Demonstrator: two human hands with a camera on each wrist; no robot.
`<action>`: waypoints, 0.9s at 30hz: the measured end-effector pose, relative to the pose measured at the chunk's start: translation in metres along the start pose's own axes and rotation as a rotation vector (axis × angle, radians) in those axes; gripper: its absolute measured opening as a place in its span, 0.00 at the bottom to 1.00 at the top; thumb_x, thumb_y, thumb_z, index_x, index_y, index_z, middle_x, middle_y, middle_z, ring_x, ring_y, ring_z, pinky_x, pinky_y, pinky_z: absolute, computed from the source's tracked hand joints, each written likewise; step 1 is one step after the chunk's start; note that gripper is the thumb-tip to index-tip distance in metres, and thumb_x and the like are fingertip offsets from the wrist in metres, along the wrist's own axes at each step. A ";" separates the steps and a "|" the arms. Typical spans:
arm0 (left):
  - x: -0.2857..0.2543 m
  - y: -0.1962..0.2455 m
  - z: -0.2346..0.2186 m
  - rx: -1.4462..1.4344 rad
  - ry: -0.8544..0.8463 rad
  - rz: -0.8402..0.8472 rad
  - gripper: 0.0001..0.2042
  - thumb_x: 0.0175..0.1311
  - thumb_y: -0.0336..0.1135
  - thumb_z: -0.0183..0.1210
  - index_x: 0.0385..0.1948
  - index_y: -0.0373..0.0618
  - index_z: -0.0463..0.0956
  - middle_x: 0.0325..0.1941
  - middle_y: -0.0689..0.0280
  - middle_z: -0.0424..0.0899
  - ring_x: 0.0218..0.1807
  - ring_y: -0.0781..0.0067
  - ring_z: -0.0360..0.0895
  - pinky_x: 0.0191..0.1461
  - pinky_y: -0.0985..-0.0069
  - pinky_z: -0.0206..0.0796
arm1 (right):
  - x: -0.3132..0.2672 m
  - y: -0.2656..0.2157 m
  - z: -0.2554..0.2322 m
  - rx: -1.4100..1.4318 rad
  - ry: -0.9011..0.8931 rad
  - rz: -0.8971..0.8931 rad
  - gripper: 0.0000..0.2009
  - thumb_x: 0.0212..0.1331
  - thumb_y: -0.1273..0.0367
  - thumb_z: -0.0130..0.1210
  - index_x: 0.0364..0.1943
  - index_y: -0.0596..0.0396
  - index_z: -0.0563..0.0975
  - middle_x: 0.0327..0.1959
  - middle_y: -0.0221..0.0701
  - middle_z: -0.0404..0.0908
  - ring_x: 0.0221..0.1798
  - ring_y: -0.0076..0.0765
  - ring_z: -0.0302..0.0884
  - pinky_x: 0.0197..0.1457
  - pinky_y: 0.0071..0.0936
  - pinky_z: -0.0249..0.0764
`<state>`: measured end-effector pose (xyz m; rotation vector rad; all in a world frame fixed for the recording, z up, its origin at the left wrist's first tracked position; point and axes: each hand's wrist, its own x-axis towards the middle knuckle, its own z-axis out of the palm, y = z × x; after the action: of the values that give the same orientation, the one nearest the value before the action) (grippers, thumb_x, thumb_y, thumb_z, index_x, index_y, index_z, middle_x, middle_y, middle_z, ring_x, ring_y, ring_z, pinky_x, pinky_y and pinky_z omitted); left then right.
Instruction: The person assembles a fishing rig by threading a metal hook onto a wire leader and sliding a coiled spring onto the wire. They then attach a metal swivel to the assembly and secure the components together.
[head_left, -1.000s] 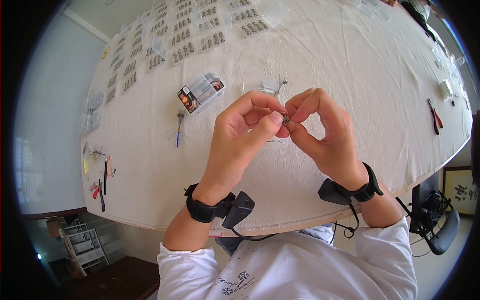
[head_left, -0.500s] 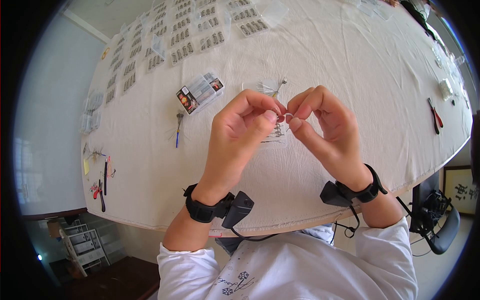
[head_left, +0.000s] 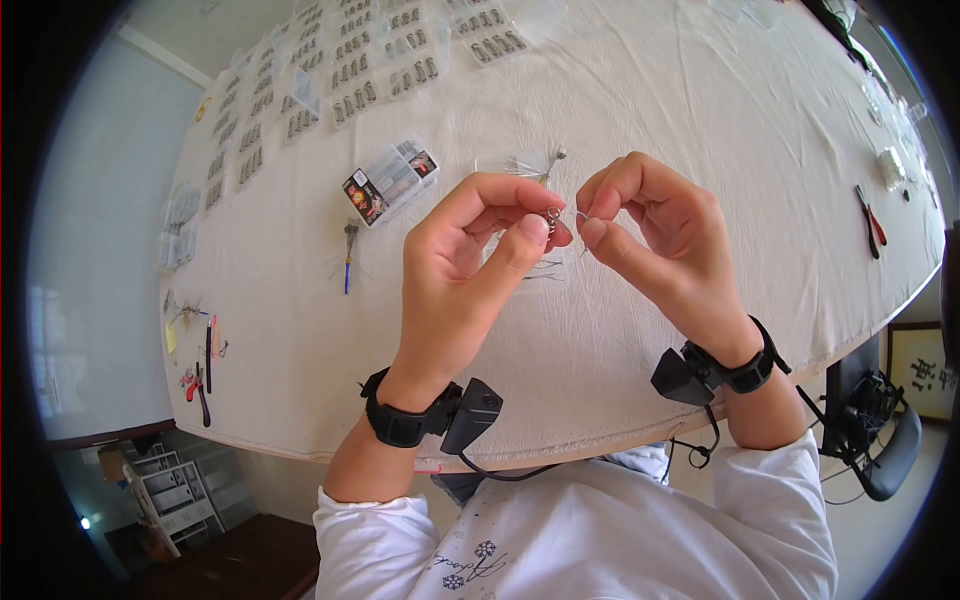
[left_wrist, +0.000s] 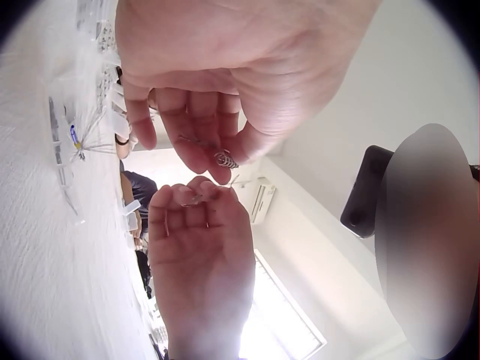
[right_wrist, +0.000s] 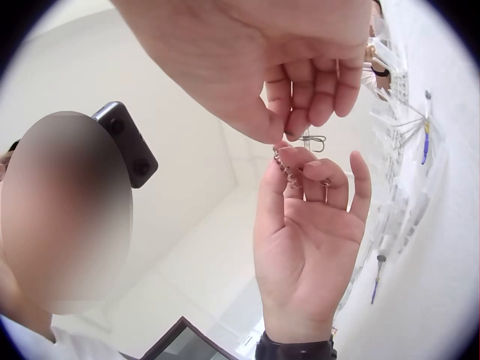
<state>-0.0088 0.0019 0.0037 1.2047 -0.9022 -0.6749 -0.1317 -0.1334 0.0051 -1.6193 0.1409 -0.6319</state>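
Note:
Between the thumb and forefinger of my left hand (head_left: 470, 235) is a small coiled metal piece (head_left: 551, 220), like a tight spring with a ring at its top. My right hand (head_left: 665, 225) pinches a thin fishing hook (right_wrist: 313, 141), whose bends stick out past the fingertips in the right wrist view. A narrow gap parts the two sets of fingertips in the head view. The left wrist view shows the coil (left_wrist: 225, 159) at the left fingertips. Below the hands, partly covered by them, lies a clear case (head_left: 548, 270) with thin metal wires in it.
Labelled plastic boxes (head_left: 388, 185) stand beyond the left hand, near a blue-stemmed wire bundle (head_left: 348, 262). Another wire bundle (head_left: 545, 168) lies past the fingertips. Red-handled pliers (head_left: 870, 222) are far right; more pliers (head_left: 199, 395) lie left. Rows of filled cases (head_left: 355, 100) line the back.
One second ago the fingertips met around the small metal pieces. Since then the right hand has drawn away to the right with the hook, and the coil shows in the left fingers.

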 end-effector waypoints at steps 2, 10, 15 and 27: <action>0.000 0.001 0.001 0.008 0.006 0.014 0.09 0.66 0.33 0.53 0.40 0.38 0.74 0.36 0.67 0.78 0.38 0.79 0.74 0.47 0.78 0.64 | 0.000 -0.002 -0.001 0.029 -0.007 0.028 0.03 0.54 0.77 0.56 0.31 0.61 0.74 0.31 0.28 0.77 0.39 0.21 0.74 0.49 0.22 0.70; -0.002 -0.002 0.002 -0.019 0.029 0.063 0.11 0.65 0.31 0.55 0.45 0.40 0.67 0.36 0.64 0.77 0.38 0.77 0.74 0.47 0.75 0.67 | -0.001 -0.008 0.001 0.097 -0.043 0.149 0.04 0.54 0.76 0.57 0.31 0.62 0.75 0.31 0.28 0.78 0.38 0.21 0.75 0.50 0.23 0.71; -0.002 -0.003 0.000 0.099 0.030 0.134 0.12 0.64 0.33 0.57 0.43 0.41 0.66 0.38 0.62 0.77 0.41 0.75 0.76 0.46 0.75 0.71 | -0.001 0.000 0.000 -0.020 -0.012 0.002 0.04 0.52 0.76 0.58 0.31 0.61 0.75 0.31 0.28 0.78 0.38 0.22 0.76 0.47 0.23 0.71; 0.000 -0.005 0.001 0.142 0.059 0.220 0.07 0.61 0.29 0.60 0.36 0.39 0.72 0.34 0.68 0.77 0.37 0.80 0.75 0.46 0.80 0.68 | -0.002 -0.005 -0.001 -0.246 -0.016 -0.183 0.08 0.49 0.82 0.59 0.30 0.57 0.73 0.34 0.33 0.76 0.39 0.28 0.73 0.46 0.25 0.68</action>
<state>-0.0094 0.0004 -0.0015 1.2226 -1.0289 -0.4022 -0.1352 -0.1322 0.0096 -1.8893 0.0605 -0.7645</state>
